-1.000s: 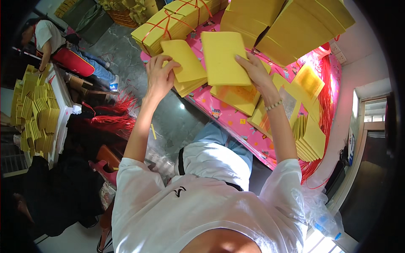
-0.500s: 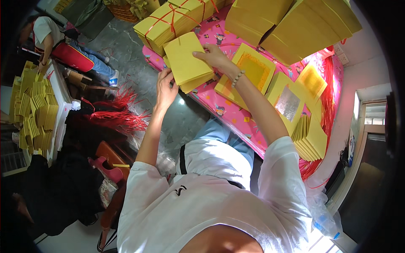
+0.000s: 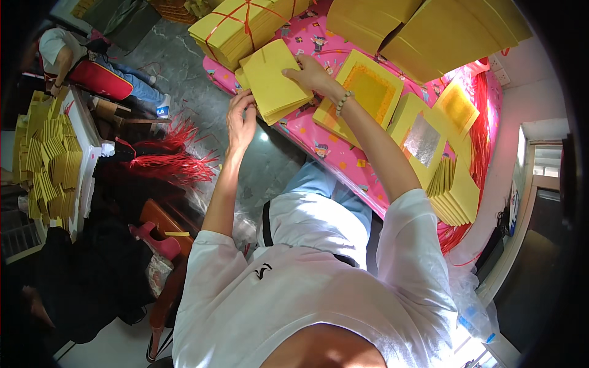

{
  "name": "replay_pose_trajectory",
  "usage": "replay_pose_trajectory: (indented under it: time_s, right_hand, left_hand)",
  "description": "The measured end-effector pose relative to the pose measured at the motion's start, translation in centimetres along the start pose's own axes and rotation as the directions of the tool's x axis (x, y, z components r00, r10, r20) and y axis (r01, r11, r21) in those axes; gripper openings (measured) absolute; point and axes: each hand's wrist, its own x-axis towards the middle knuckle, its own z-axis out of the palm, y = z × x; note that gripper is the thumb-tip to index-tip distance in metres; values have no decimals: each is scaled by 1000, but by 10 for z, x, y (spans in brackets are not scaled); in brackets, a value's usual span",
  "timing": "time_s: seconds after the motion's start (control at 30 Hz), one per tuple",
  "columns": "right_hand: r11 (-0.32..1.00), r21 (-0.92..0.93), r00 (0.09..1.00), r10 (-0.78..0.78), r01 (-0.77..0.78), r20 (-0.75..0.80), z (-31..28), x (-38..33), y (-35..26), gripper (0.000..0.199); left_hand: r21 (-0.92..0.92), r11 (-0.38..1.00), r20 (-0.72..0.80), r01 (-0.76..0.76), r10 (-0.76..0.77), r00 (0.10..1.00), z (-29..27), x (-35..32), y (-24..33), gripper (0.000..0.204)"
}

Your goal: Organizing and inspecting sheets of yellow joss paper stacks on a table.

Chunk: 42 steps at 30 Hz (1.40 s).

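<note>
The flat rectangular paper stack point(image 3: 277, 80) is yellow; the glossy plastic tablecloth point(image 3: 345, 158) is pink with multicoloured cartoon figures; the long thin strands point(image 3: 172, 164) are red; the short-sleeved shirt point(image 3: 307, 300) is white

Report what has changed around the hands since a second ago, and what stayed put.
The right hand moved left, bringing its yellow papers over those at the left hand; they now overlap in one stack, with both hands at its edges. This uncovered more of the orange-patterned papers on the pink table. The tied yellow bundle and fanned papers stayed put.
</note>
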Motion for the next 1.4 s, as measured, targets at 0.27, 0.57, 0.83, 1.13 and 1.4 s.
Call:
replay_pose_trajectory:
  time_s: [0.27,0.57,0.83,1.13,1.4]
  right_hand:
    - [899,-435,996,-73,43,-53,3,-6,-19,46]
    - [878,-477,999,-22,35,34,-4,-9,-26,50]
    - [823,-568,1000,-9,-10,-30,9,-22,-48,47]
    - [878,-478,999,-32,21,-16,6,-11,-15,56]
    - [886,-464,999,43,-24,31,17,-11,-3,68]
  left_hand:
    - [-108,973,-47,202,-208,977,11,3,12,14]
    - [-57,993,-91,105,-110,990,16,1,8,12]
    - [-128,984,-130,122,-139,982,18,-4,0,15]
    - [-375,907,-187,193,-278,942,31,-7,-3,48]
    - [-626,715,-131,312,-491,861,51,-1,22,66]
